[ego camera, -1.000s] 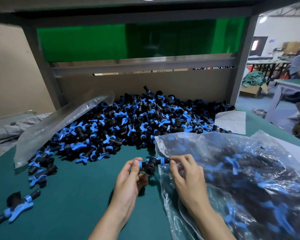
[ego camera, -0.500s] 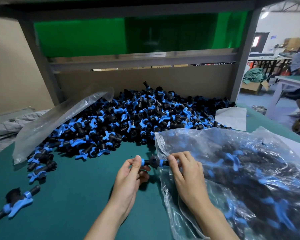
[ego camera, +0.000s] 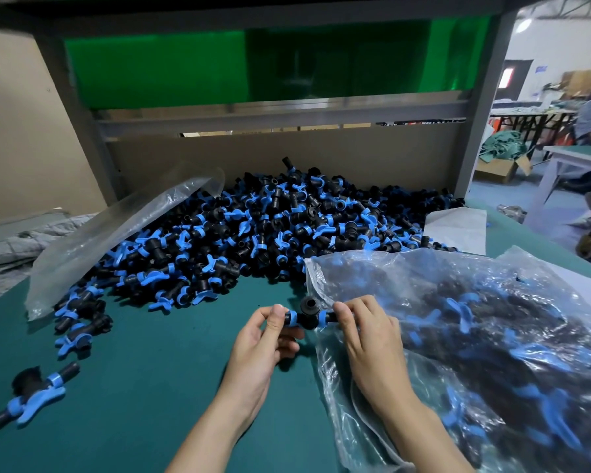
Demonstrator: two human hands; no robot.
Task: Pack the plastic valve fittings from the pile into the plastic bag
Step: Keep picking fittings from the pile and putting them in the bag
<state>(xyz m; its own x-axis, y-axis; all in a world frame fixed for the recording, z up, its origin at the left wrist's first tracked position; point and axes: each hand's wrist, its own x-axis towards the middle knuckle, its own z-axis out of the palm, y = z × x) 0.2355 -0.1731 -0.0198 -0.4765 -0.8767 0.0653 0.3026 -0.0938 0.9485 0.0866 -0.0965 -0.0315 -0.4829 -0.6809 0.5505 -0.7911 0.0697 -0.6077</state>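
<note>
Dim under the shelf, glare on the plastic bag, wide-angle bending at edges

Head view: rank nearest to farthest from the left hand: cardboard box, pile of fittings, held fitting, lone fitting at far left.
1. Held fitting, pinched by the left hand.
2. Pile of fittings, just behind.
3. Lone fitting, far to the left.
4. Cardboard box, floor, far right.
</note>
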